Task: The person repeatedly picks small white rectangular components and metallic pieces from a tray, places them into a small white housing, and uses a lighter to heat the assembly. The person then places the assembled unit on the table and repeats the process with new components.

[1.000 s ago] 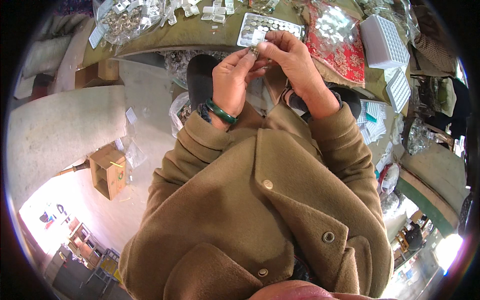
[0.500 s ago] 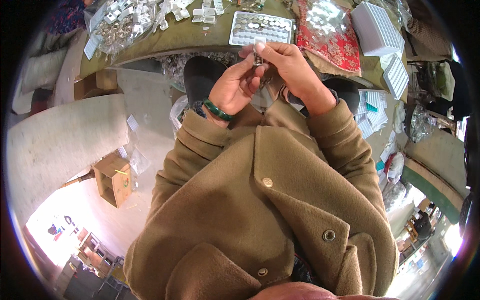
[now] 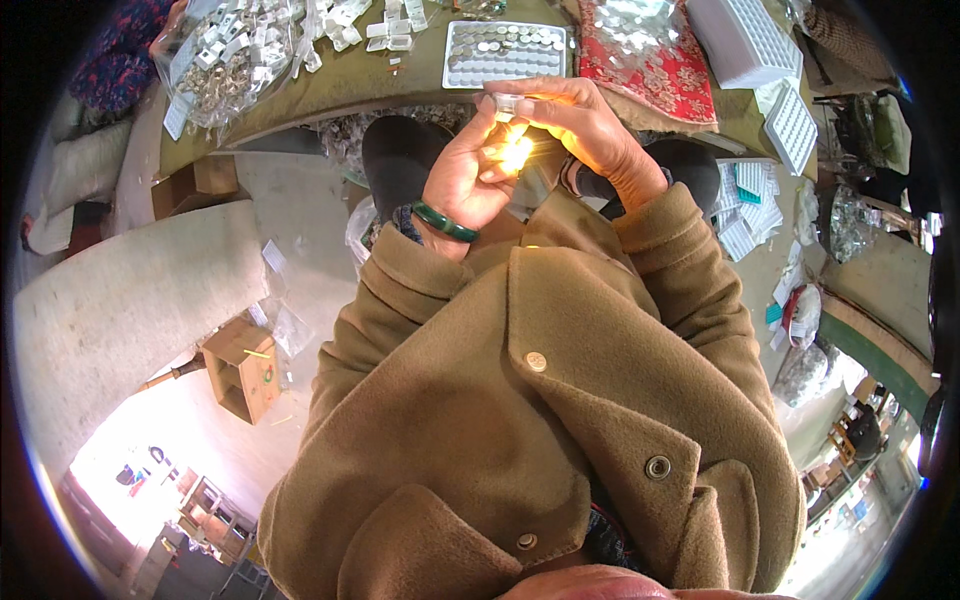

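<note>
In front of my lap, my left hand [image 3: 462, 185] and my right hand [image 3: 585, 122] meet at a small lamp [image 3: 507, 104] with a clear plastic part. My right thumb and fingers pinch its upper end; my left thumb and fingertips close on it from the other side. A bright yellow glow shines below it, against my left fingers, and hides their detail. Just beyond my hands a white pocketed tray [image 3: 480, 79] lies on the table, holding rows of round silver button cells [image 3: 510, 42] in its far half.
A clear bag [image 3: 235, 60] of white and metal parts lies at the table's left, beside loose clear plastic pieces [image 3: 390, 35]. On the right are a red patterned cloth [image 3: 655, 85] and stacked white trays [image 3: 745, 60]. A cardboard box [image 3: 240, 370] stands on the floor.
A yellow light has come on between my hands. My right hand has shifted its grip on the lamp, and its fingers now reach across the top.
</note>
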`<state>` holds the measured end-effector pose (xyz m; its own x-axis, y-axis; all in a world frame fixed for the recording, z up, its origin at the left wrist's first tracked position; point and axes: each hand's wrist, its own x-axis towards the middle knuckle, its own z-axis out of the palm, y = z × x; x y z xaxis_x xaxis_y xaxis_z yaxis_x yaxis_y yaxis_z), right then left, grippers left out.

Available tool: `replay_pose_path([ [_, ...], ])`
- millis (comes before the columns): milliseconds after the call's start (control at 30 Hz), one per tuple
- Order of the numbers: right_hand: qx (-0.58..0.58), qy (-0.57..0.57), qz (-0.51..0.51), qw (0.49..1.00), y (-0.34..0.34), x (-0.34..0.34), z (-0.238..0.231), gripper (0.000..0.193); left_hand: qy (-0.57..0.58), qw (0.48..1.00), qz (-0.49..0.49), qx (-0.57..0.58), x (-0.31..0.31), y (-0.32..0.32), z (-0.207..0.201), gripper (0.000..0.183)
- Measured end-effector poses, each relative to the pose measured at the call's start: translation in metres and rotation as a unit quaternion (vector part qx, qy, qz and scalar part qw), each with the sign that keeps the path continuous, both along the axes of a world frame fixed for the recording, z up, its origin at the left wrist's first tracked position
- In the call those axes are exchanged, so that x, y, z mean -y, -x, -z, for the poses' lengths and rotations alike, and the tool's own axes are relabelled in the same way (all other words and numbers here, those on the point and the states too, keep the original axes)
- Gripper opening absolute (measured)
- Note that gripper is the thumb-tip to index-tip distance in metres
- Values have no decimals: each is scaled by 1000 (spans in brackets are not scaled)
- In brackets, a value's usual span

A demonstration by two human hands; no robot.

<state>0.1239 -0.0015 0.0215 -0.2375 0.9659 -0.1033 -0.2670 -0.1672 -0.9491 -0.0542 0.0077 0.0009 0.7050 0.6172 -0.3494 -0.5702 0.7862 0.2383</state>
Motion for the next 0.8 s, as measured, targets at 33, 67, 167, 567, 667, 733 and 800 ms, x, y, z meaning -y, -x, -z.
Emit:
replay_pose_path([
  [33,18,-30,-1,999,-1,2,-2,35,27,1000,-6,-15,-1,0,-2,25],
  [67,35,-67,-3,997,-1,3,-3,36,78,995,-20,-54,-1,-1,-3,26],
  [167,207,-111,18,972,-3,8,-4,43,38,999,20,-27,-2,-4,-6,32],
  [567,452,-361,170,797,-16,27,6,29,-25,989,97,-109,-8,-12,-3,33],
  [667,455,-328,186,807,-17,36,9,27,-11,982,117,-150,-3,-21,-1,36],
  [733,447,-299,182,823,-19,40,9,26,-10,979,124,-161,-2,-26,1,34],
  [800,431,-272,161,845,-23,42,6,29,-17,974,131,-185,-2,-30,0,30],
])
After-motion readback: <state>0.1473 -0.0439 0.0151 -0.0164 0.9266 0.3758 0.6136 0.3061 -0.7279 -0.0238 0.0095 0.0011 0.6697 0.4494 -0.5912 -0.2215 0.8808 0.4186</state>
